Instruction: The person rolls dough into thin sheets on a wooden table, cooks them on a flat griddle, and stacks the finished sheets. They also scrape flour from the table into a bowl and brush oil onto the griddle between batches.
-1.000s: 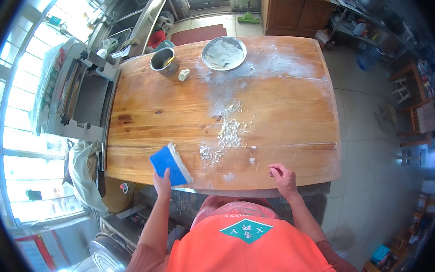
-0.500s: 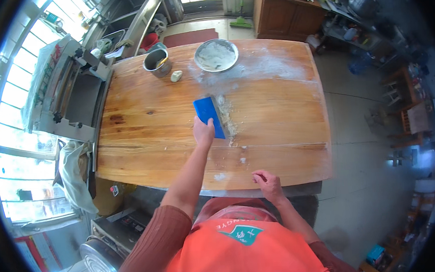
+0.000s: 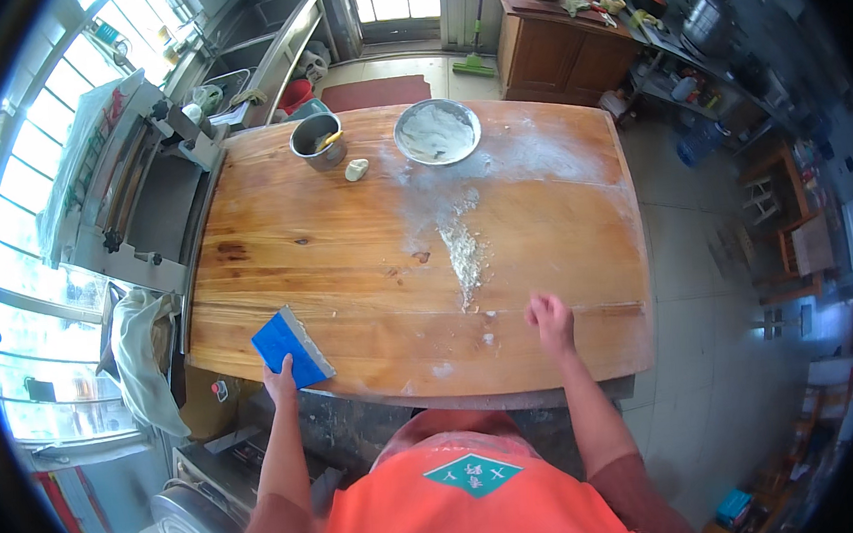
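My left hand grips a blue dough scraper by its broad handle, near the front left edge of the wooden table. Its pale metal blade points away to the upper right. Over the right front part of the tabletop is my right hand, fingers curled in, with nothing visible in it. Between the two hands, a loose strip of whitish flour crumbs runs across the wood. Farther off stands a metal bowl of white flour. A small pale dough lump sits left of it.
A metal pot with a yellow-handled tool inside stands at the far left of the table. Flour dust coats the far right. A rolling machine borders the left side; a wooden cabinet stands beyond the table.
The scraper in my left hand has moved from mid-table to the front left edge, leaving the crumbs behind. My right hand has risen and shifted farther over the table.
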Available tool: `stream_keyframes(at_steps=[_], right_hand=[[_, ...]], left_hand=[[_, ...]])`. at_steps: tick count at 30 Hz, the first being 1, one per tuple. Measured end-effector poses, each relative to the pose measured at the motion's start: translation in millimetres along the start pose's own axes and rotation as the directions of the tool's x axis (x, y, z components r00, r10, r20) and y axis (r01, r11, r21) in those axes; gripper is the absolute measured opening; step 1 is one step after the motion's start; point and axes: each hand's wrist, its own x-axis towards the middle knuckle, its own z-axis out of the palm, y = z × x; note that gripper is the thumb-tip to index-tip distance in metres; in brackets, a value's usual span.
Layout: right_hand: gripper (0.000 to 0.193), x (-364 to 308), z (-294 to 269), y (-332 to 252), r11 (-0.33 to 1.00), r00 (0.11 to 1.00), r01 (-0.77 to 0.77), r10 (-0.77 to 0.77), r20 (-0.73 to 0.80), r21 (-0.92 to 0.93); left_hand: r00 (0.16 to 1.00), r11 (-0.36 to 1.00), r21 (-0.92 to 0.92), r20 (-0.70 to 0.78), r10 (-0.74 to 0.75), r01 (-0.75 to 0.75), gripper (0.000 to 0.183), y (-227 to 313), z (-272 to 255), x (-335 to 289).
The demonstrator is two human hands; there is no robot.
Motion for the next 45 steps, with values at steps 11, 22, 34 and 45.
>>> stream_keyframes(at_steps=[11, 22, 34, 45], right_hand=[[0.045, 319, 188, -101, 0.958, 0.965, -0.237, 0.251, 0.069, -0.163], [0.022, 205, 15, -31, 0.974, 0.981, -0.146, 0.165, -0.099, 0.174], [0.030, -62, -58, 50, 0.913, 0.875, -0.405, 0.400, -0.271, 0.040], [0.068, -69, -7, -160, 0.098, 0.599, 0.525, -0.748, 0.285, -0.845]], left_hand=[[0.852, 0.909, -0.094, 0.322, 0.413, -0.405, 0.046, 190, 219, -74], [0.963, 0.965, -0.111, 0.101, 0.249, -0.238, 0.040, 132, 136, 4], [0.722, 0.832, -0.067, 0.461, 0.516, -0.551, 0.042, 219, 237, -100], [-0.316, -0.158, -0.333, 0.499, 0.807, -0.930, 0.029, 364, 137, -193]])
